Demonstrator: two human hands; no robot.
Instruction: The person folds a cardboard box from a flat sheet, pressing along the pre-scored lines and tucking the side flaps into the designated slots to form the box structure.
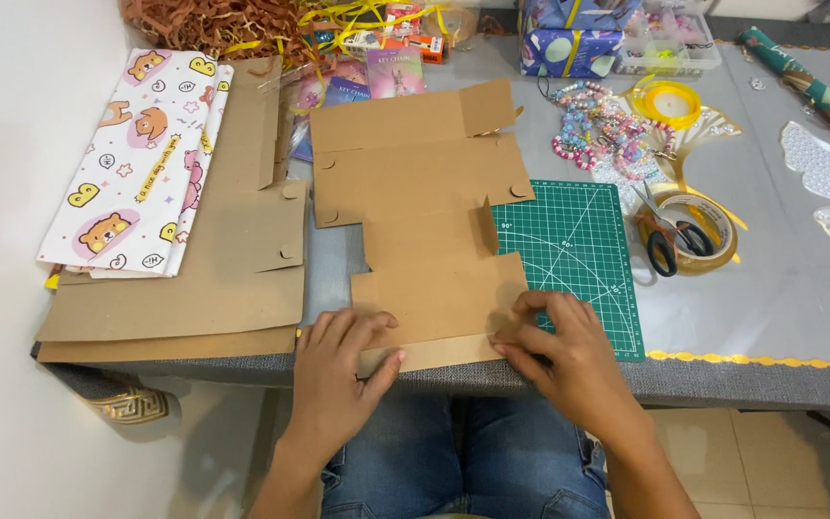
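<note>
**Both hands press the near flap of the flat box**

My left hand lies flat, fingers spread, on the near edge of the brown cardboard box blank. My right hand pinches the same flap at its right end. I think the fold could go crooked if one hand slips, or the card could tear at the crease. The blank lies flat, its long way running straight out from my hands. Just right of my grip sits the green cutting mat; farther right, scissors.
</note>
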